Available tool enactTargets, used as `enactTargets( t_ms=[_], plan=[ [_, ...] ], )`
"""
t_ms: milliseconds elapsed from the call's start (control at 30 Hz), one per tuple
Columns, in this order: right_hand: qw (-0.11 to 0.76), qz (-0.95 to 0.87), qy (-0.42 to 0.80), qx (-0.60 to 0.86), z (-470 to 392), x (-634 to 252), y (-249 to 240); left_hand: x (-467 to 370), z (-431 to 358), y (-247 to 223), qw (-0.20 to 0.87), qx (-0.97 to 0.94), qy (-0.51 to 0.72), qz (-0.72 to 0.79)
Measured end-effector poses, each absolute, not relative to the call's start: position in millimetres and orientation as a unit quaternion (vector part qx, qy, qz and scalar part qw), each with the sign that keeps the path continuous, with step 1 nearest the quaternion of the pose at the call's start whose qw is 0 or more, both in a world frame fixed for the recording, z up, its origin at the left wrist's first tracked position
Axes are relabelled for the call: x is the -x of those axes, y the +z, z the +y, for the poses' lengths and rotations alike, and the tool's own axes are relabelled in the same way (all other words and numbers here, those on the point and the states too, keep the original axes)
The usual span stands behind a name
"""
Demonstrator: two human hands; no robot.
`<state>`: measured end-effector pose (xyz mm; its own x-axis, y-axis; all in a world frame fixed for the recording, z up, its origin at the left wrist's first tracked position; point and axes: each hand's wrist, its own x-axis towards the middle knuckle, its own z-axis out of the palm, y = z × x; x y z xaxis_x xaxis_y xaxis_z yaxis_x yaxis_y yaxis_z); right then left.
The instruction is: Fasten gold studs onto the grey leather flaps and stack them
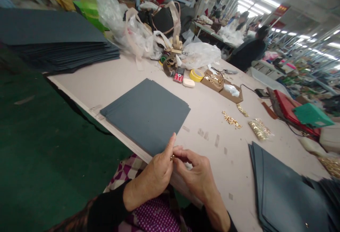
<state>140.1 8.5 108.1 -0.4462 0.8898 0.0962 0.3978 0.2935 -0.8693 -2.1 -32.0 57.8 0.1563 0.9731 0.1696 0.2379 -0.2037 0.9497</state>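
Observation:
My left hand (160, 170) rests at the near corner of a stack of dark grey-blue sheets (151, 111), its index finger stretched along the corner. Close beside it, my right hand (198, 171) pinches a small gold metal piece (172, 157) between thumb and fingers. The left fingers also close around that piece, which the fingers partly cover. Loose gold pieces (231, 120) lie on the table to the right, near a clear bag of gold pieces (260, 129).
A tall pile of dark sheets (61, 40) stands at the left. Dark panels (287, 189) lie at the right. Cardboard boxes (231, 94), yellow tape (196, 75) and a phone (179, 74) sit toward the back of the table (209, 115). A person (249, 51) is beyond.

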Motion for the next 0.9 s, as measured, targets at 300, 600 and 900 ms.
enactTargets(
  t_ms=[300, 600, 900],
  plan=[
    [0.289, -0.765, 0.381, 0.431, 11, -125, 107, 13, -32, 55, 0.409, -0.623, 0.454, 0.488],
    [0.28, -0.772, 0.355, 0.446, 10, -108, 107, 21, -35, 59, 0.382, -0.628, 0.451, 0.507],
    [0.284, -0.775, 0.325, 0.462, 12, -90, 100, 31, -37, 64, 0.34, -0.64, 0.452, 0.52]
  ],
)
